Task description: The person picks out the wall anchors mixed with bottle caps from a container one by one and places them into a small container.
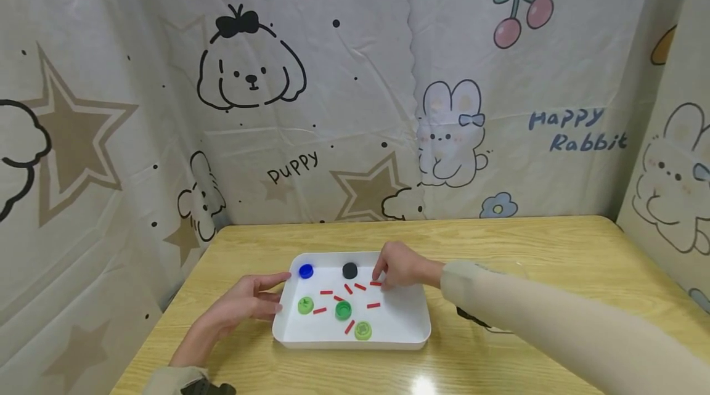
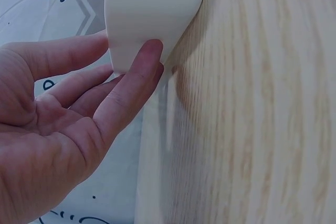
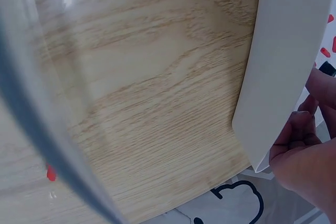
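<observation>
A white tray [image 1: 388, 327] lies on the wooden table, holding several short red sticks [image 1: 373, 305] and several round caps: a blue cap [image 1: 306, 271], a black cap [image 1: 350, 270], a green cap [image 1: 343, 310] and light green caps [image 1: 363, 330]. My left hand [image 1: 244, 301] rests against the tray's left side; in the left wrist view its fairly straight fingers touch the outer wall [image 2: 152, 9]. Over the tray's back right corner reaches my right hand [image 1: 400, 265], thumb and index finger pinching a red stick [image 1: 376, 284]. In the right wrist view the tray wall partly hides those fingertips.
Right of the tray, partly under my right forearm, stands a clear container [image 1: 501, 331]. Its blurred edge [image 3: 39, 124] crosses the right wrist view, with a red piece [image 3: 51, 172] beside it. A printed curtain [image 1: 355, 74] hangs behind the wooden table [image 1: 554, 241].
</observation>
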`<state>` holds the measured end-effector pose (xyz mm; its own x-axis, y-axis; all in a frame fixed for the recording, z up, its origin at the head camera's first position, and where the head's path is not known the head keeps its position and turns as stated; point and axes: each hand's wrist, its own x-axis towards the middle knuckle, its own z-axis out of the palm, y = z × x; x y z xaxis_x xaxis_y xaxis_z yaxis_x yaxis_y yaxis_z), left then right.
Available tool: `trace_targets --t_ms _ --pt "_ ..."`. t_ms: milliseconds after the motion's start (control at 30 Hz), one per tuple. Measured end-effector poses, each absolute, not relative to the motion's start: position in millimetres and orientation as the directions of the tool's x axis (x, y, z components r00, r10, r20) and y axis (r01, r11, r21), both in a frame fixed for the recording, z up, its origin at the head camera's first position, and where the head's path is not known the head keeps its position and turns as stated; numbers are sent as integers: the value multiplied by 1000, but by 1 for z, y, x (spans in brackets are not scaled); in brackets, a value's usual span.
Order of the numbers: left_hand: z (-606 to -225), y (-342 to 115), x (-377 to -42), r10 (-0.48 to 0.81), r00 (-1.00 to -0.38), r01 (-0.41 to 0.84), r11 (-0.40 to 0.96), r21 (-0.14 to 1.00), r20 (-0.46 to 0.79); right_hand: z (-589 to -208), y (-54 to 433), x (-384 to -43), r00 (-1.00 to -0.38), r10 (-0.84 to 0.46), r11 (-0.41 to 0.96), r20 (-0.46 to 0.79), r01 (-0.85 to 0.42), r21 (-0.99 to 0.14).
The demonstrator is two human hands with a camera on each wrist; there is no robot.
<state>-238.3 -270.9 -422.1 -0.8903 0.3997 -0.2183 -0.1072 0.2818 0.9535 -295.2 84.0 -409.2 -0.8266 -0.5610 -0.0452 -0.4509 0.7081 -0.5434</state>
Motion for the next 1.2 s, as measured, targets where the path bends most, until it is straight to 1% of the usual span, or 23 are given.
trace_targets --t_ms 333,633,833,1200 --pt "-423 -270 -238 373 -899 -115 307 945 -230 -412 79 -294 -836 -546 718 -65 -425 -552" --pt "-419 -269 -240 392 -894 -103 295 950 -218 -410 82 -298 -845 -523 730 -109 -378 -570" --pt "-419 -270 -239 405 -889 -98 287 953 -214 -412 79 -295 -841 -530 726 -103 -388 -568" --pt "-423 -271 -240 401 -889 -101 299 949 -221 -408 84 -297 -850 -515 731 -112 -367 -575"
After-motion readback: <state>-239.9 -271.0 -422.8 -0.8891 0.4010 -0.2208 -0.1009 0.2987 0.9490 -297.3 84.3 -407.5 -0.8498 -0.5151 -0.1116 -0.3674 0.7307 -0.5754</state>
